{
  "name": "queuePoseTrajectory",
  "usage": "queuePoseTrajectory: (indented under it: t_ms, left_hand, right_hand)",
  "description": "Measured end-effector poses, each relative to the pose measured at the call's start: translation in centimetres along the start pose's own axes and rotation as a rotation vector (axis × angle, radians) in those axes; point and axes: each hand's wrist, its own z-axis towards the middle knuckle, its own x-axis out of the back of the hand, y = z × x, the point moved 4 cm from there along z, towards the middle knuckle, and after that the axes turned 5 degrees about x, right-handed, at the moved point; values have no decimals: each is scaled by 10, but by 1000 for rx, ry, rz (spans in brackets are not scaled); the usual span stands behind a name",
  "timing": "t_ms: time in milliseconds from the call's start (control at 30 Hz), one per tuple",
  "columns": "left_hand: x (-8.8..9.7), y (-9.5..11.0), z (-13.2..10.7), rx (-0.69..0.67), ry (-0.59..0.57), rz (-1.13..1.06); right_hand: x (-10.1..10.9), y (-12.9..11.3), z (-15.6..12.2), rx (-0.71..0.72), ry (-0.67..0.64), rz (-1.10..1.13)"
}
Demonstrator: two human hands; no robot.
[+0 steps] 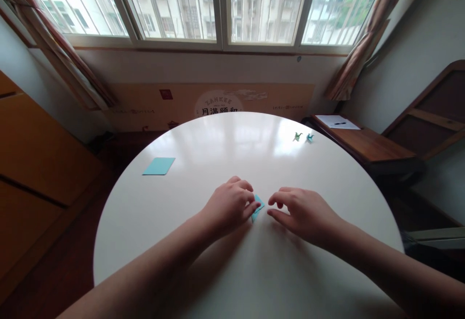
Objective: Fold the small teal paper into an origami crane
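A small piece of folded light-blue origami paper (pixel 258 206) lies near the middle of the white table. My left hand (pixel 232 205) grips its left side, the thumb lying over the paper and the curled fingers hiding part of it. Just to the right of the paper, my right hand (pixel 301 211) hovers with thumb and fingertips apart, holding nothing. The fold pattern is too small to make out.
A square light-blue paper stack (pixel 159 166) lies at the table's left. Two folded paper cranes, one green (pixel 298 136) and one blue (pixel 310 137), stand at the far right of the round table (pixel 145 241). Beyond sits a wooden side table (pixel 378 147) with a paper sheet (pixel 330 121) and pen.
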Motion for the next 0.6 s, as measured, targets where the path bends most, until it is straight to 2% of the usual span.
queuePoseTrajectory:
  t_ms: [167,267,433,600]
  left_hand:
    - [3,-7,-2,-115,-37,-30]
    - [3,-12,-1,-137,-49,-84]
    - [7,-25,3,20,16,-134]
    - [16,-30,2,144,53,-130]
  right_hand:
    - [0,-5,10,-7,-5,-3]
    - [2,-5,20,93,-57,45]
    - [8,0,37,271,-178,115]
    - [0,3,41,298,-124,45]
